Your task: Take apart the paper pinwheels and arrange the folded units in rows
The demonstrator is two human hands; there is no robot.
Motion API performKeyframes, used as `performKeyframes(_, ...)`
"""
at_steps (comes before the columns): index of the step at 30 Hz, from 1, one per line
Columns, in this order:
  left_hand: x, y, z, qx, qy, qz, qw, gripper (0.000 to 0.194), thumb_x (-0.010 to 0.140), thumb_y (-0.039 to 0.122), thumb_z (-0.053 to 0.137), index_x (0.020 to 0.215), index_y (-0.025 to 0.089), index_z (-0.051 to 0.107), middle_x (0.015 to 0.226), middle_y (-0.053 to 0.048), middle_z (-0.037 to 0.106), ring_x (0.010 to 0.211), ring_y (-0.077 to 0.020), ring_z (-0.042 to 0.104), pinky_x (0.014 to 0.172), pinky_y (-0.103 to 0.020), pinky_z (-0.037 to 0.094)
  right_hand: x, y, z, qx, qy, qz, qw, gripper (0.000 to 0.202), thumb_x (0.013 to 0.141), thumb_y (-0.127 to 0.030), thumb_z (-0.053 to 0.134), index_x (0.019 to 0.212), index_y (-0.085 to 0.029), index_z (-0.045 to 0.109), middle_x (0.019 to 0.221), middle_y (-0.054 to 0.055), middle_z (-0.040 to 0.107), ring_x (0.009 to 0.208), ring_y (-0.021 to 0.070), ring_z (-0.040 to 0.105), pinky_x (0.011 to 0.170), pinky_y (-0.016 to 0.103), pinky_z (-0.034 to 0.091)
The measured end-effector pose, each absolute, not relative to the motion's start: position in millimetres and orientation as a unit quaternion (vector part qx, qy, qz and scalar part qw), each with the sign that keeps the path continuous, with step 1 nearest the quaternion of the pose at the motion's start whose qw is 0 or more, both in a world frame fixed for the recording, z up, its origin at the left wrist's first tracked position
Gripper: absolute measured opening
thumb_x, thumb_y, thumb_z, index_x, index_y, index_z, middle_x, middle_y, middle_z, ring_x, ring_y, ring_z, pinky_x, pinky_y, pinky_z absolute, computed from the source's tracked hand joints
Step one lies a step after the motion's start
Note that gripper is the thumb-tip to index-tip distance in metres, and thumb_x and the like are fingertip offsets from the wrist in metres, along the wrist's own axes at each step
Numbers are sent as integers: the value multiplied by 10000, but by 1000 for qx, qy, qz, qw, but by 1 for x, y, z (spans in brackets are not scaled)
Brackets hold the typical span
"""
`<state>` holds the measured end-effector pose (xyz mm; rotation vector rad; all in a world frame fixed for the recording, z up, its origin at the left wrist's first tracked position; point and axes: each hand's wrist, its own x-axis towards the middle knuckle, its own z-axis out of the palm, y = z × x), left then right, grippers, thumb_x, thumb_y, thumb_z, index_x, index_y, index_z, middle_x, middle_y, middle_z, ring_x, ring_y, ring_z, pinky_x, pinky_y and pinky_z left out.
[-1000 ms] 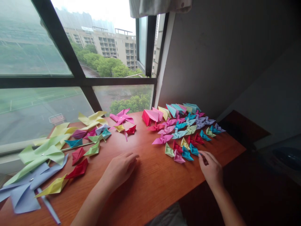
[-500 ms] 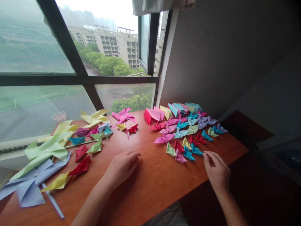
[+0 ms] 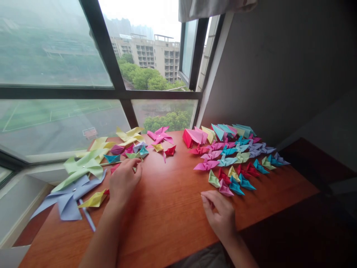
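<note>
My left hand (image 3: 125, 182) reaches over the folded paper boats on the left side of the table. Its fingers are bent, with thumb and forefinger apart, and no held paper shows between them. A teal paper boat (image 3: 143, 151) lies just beyond the fingertips; the hand covers part of a red boat (image 3: 114, 168). Below the hand's wrist side sits a yellow paper boat (image 3: 95, 200). My right hand (image 3: 220, 214) hovers at the near side of the table, thumb and forefinger drawn together with nothing visible in them. Closest to it is a pink paper boat (image 3: 225, 188).
Paper pinwheels (image 3: 83, 166) lie along the window side. Rows of paper cranes (image 3: 206, 164), boats and paper planes (image 3: 195, 136) occupy the right back of the wooden table (image 3: 161, 208). The window frame (image 3: 156, 95) borders the far edge.
My left hand has moved left, from bare table to over the boats. My right hand has moved left, away from the blue boats. The view has turned left.
</note>
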<state>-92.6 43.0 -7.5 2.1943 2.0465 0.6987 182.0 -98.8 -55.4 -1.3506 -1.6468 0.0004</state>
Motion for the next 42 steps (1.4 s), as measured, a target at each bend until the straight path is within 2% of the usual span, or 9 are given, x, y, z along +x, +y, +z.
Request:
performKeyframes(3,-114,46,0,678,717,163,-1,290,907,358,458,982,207,694,984,-90,684,861,-259,654,628,-303,421,170,-95,-65,-543,-689,22,479,168,916,-105,553,992,-201,667,873,51,726,791,166,696,718,267,561)
performKeyframes(6,-126,44,6,658,743,119,-5,350,919,414,431,1034,208,690,1054,-127,667,873,-295,653,589,-320,408,169,-94,-68,-549,-680,35,485,177,913,-104,556,1011,-200,669,895,50,728,828,167,700,768,269,558)
performKeyframes(10,-132,42,10,650,754,91,27,396,919,460,435,1071,202,694,1112,-171,672,857,-326,659,577,-341,408,175,-93,-67,-588,-621,76,513,147,921,-155,552,974,-197,684,857,46,722,772,162,696,683,243,556)
performKeyframes(15,-132,42,10,651,753,70,65,348,916,438,432,1009,232,697,1041,-135,731,847,-326,676,582,-337,411,179,-92,-73,-621,-562,125,532,161,923,-224,556,999,-198,696,848,41,731,727,162,697,620,235,561)
performKeyframes(21,-126,40,9,651,756,30,61,365,916,426,406,1065,261,696,990,-132,746,821,-337,684,563,-334,386,180,-91,-77,-634,-536,160,533,196,925,-268,549,1019,-191,703,864,53,734,693,162,692,613,247,570)
performKeyframes(27,-124,41,7,654,750,42,90,374,891,471,424,1091,290,682,1036,-99,743,926,-350,676,610,-335,406,181,-91,-76,-636,-531,177,531,204,924,-287,550,1016,-193,706,861,54,731,714,169,693,612,250,571)
performKeyframes(33,-124,40,6,661,743,47,93,299,876,376,452,1029,281,689,1056,-78,744,958,-328,673,626,-322,400,181,-90,-78,-638,-531,181,528,203,919,-293,557,1003,-195,713,868,56,732,736,175,696,622,253,576)
performKeyframes(38,-120,42,2,694,712,67,83,305,877,314,474,1098,252,675,1077,-79,748,971,-302,678,657,-316,416,181,-88,-76,-636,-535,178,527,207,917,-301,558,974,-186,719,841,59,732,722,175,696,604,248,573)
performKeyframes(42,-110,40,-3,769,630,83,74,246,871,258,494,1005,237,698,1049,-64,750,960,-260,677,676,-283,418,180,-88,-75,-635,-539,191,519,217,917,-306,554,975,-179,720,844,65,733,733,179,697,614,252,579)
